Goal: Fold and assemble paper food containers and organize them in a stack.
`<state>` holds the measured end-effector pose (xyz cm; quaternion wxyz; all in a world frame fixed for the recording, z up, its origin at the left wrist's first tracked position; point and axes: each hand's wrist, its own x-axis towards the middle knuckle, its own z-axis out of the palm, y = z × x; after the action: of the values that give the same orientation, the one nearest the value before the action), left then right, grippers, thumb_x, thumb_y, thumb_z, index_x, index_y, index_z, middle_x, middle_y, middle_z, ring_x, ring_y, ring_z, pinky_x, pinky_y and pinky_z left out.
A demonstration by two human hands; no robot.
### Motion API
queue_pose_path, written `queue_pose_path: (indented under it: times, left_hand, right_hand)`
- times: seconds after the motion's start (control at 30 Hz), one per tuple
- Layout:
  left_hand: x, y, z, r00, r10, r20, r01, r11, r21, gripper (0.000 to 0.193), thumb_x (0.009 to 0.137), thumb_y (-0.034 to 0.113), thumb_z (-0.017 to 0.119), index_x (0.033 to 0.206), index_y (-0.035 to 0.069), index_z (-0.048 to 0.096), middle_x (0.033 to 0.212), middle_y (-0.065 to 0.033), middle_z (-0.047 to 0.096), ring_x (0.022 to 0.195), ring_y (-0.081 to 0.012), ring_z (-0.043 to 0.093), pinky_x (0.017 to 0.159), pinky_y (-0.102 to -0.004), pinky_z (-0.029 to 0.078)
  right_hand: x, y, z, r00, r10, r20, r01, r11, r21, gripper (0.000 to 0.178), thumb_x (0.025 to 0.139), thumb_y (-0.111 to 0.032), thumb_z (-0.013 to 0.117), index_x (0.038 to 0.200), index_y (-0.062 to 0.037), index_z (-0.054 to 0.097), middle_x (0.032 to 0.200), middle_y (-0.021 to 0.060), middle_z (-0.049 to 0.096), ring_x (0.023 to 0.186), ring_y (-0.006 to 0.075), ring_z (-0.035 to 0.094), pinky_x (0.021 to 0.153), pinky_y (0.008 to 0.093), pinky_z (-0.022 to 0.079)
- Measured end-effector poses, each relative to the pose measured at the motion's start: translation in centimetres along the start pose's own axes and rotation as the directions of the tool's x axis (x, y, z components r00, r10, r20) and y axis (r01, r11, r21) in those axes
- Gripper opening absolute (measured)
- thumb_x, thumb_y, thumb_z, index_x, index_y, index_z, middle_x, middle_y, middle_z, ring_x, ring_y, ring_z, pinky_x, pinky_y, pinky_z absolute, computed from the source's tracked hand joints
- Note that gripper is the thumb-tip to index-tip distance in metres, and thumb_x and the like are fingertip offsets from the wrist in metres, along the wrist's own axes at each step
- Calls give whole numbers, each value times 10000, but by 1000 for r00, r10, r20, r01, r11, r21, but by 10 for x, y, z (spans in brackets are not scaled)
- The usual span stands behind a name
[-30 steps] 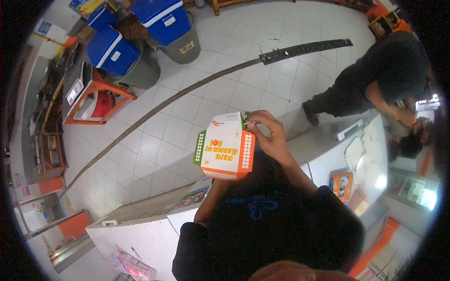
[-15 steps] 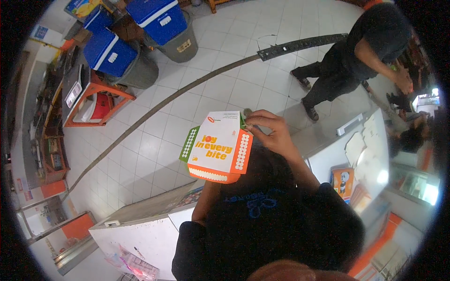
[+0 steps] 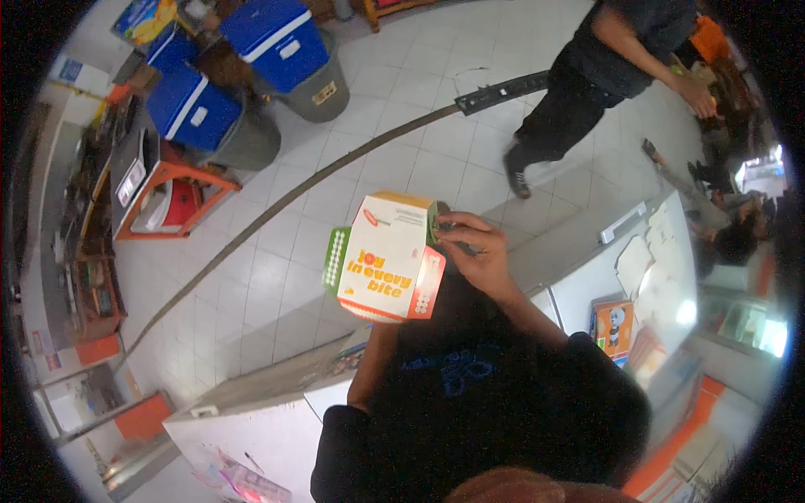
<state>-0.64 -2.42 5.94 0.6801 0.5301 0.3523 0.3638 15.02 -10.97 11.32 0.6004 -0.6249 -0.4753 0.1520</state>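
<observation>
In front of my chest is a partly folded cardboard food box [image 3: 391, 243], white on its large panel with yellow lettering. Its side flaps are green [image 3: 336, 256] and orange-red [image 3: 428, 282], each patterned with white dots. The fingers of my right hand [image 3: 475, 246] are closed in a pinch on the green flap at the box's upper right corner. My left forearm [image 3: 374, 356] goes up beneath the box. The box covers that hand, so its fingers are hidden.
White chest freezers [image 3: 251, 419] stand close by on both sides of me. An orange picture box [image 3: 613, 329] lies on the right one. Blue cooler boxes [image 3: 275, 49] sit on grey bins [image 3: 312, 96] at the far left. A person [image 3: 587, 84] walks at the far right, near a long strip across the floor.
The box has tilted, and its yellow top edge now shows. My right hand stays at the same corner. The other person has moved left and farther off, with the legs in a stride.
</observation>
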Motion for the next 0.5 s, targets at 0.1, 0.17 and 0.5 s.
queue_pose_path:
  times: [0.1,0.17,0.5]
  left_hand:
    - [0,0,0,1000,-8,7,8,1000,19,403,901,195,690,1210,-31,564,1144,-148,630,1031,-257,599,914,-378,466]
    - [-1,0,1,1000,-16,2,16,999,36,401,901,194,691,1208,-31,566,1142,-148,632,1028,-256,600,912,-378,467]
    - [9,-20,19,998,59,-27,-52,979,197,392,897,192,696,1195,-33,577,1133,-145,640,1014,-252,605,904,-375,472]
  right_hand:
    - [1,-3,7,994,109,15,-110,987,117,229,775,54,687,989,-18,722,1165,145,644,983,228,668,842,307,534]
    - [2,-5,10,998,21,67,-21,1000,-8,236,786,10,675,1015,-30,717,1201,152,631,1075,275,632,867,342,520]
    - [-10,-1,17,994,-84,75,99,968,-231,486,856,25,553,1329,-86,543,1320,177,517,1205,344,526,994,427,415]
